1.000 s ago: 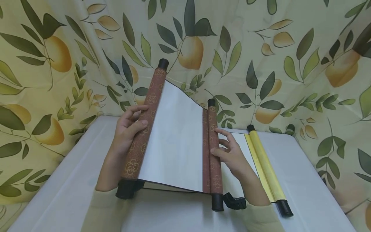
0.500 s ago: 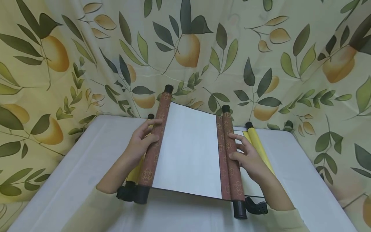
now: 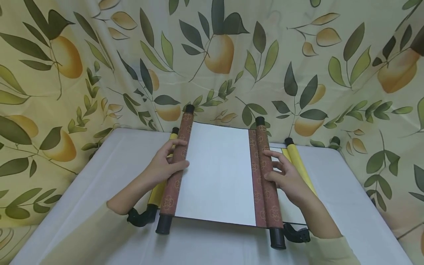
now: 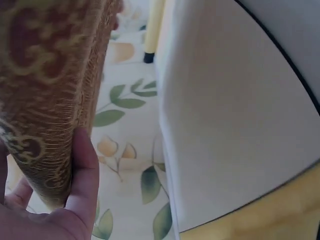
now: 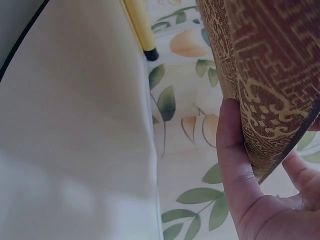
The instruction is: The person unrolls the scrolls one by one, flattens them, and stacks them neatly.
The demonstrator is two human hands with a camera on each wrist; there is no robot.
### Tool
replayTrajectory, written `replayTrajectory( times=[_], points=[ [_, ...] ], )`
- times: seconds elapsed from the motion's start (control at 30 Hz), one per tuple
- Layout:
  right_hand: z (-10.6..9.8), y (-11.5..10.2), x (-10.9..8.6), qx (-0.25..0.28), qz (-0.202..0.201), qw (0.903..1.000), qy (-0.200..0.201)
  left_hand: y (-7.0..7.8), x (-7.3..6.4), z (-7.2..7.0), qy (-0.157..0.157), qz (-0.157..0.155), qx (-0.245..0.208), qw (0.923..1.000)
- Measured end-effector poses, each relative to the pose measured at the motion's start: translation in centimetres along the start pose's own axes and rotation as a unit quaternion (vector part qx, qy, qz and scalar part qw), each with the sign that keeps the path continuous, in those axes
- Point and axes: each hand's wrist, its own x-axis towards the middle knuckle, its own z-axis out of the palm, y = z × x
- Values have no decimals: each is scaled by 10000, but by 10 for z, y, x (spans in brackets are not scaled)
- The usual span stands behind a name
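A red-brown patterned hanging scroll, partly unrolled to blank white paper, is held up in the head view. My left hand grips its left roller, thumb in front and fingers round the outer side. The right roller is gripped by my right hand in the same way. Beneath it, a second scroll with yellow rollers lies spread on the white table, mostly covered from this angle. Both wrist views show the brocade rollers between thumb and fingers, and the yellow scroll's pale paper lies below.
Behind the table hangs a curtain printed with fruit and leaves. A black curved piece sits by the left wrist, and another black piece is by the right wrist. Black end caps stick out from all the rollers.
Both hands have brought the red-brown scroll lower and its paper now shows wider and more evenly. Its left roller's top has dropped. The yellow scroll's left roller has come into view.
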Motion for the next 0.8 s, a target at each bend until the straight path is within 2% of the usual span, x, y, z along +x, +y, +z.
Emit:
replayTrajectory(
  times=[0.17,0.33,0.8],
  points=[
    [-3,2,-3,-53,4,10000,-18,-2,-1,-1,-106,124,549,9984],
    [-5,4,-5,-89,-34,9999,-89,-6,-4,-1,-188,65,1145,9932],
    [-10,5,-11,-284,-34,9994,-201,-13,0,4,-81,-97,1550,9878]
  ],
)
